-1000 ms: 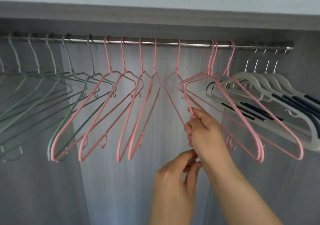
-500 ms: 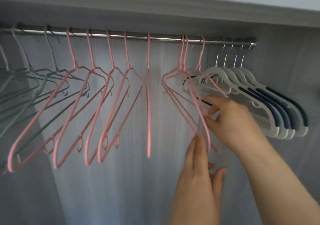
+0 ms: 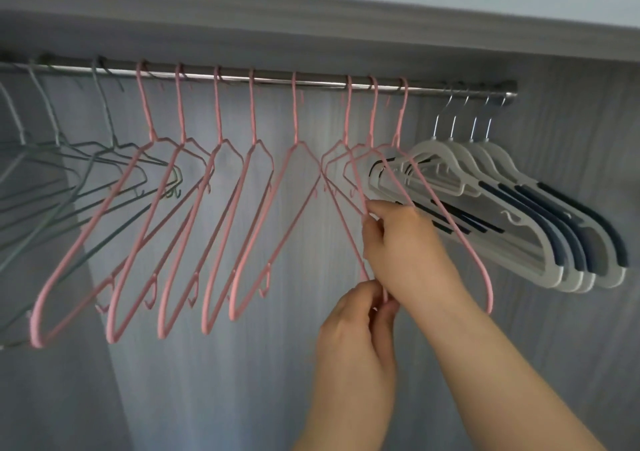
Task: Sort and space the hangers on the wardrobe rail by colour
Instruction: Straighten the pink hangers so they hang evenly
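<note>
A steel rail (image 3: 322, 82) runs across the wardrobe. Grey-green wire hangers (image 3: 86, 170) hang at its left, several pink hangers (image 3: 221, 228) in the middle, and white hangers with dark pads (image 3: 540, 222) at the right. Three pink hangers on the right of the pink group hang closer together and cross. My right hand (image 3: 405, 246) pinches the lower bars of these pink hangers (image 3: 346, 228) between thumb and fingers. Just below it, my left hand (image 3: 360, 326) pinches the bottom corner of one of them.
The grey wood-grain back panel (image 3: 221, 381) of the wardrobe lies behind the hangers. A grey shelf board (image 3: 311, 24) sits just above the rail. The rail ends at a bracket (image 3: 512, 88) on the right side wall.
The three right pink hangers have spread apart on the rail. My left hand went from straight fingers to a pinch on a hanger's bottom corner; my right hand stays pinching the hangers.
</note>
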{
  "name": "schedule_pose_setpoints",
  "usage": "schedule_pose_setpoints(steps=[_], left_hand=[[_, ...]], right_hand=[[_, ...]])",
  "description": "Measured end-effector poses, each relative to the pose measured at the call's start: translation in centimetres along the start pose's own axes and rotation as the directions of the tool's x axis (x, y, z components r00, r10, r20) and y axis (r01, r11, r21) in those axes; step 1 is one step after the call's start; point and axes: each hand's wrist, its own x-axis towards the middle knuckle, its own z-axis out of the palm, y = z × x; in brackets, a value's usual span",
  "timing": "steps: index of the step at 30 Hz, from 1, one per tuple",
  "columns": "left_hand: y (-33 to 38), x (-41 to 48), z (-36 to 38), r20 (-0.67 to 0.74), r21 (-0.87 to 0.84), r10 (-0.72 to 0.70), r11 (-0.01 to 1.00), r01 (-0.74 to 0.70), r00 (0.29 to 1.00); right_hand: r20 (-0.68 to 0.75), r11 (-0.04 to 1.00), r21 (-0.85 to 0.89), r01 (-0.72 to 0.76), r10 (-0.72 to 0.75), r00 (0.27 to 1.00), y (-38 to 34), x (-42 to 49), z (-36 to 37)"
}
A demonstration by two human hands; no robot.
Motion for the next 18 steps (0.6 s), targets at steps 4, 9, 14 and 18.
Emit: schedule_pose_setpoints(steps=[4, 9, 14, 18], left_hand=[[-0.2, 0.0, -1.2, -0.017, 0.008, -0.009, 1.0, 0.01, 1.0], [-0.7, -0.2, -2.2, -0.035, 0.027, -0.031, 0.999, 0.032, 0.999], [-1.0, -1.4, -2.3, -0.076, -0.015, -0.082, 0.997, 0.081, 0.994], [0.5, -2.6, -1.8, -0.067, 0.129, 0.097, 0.988, -0.087, 0.993]], right_hand=[[-0.014, 0.999, 0.052, 0.004, -0.003, 1.0, -1.0, 0.1, 1.0], [0.023, 0.997, 0.067, -0.024, 0.022, 0.999, -1.8, 0.1, 2.0], [0.006, 0.991, -0.091, 0.102, -0.102, 0.995, -2.4, -1.4, -0.8], [-0.13, 0.995, -0.083, 0.049, -0.059, 0.99, 0.0, -1.0, -5.4]])
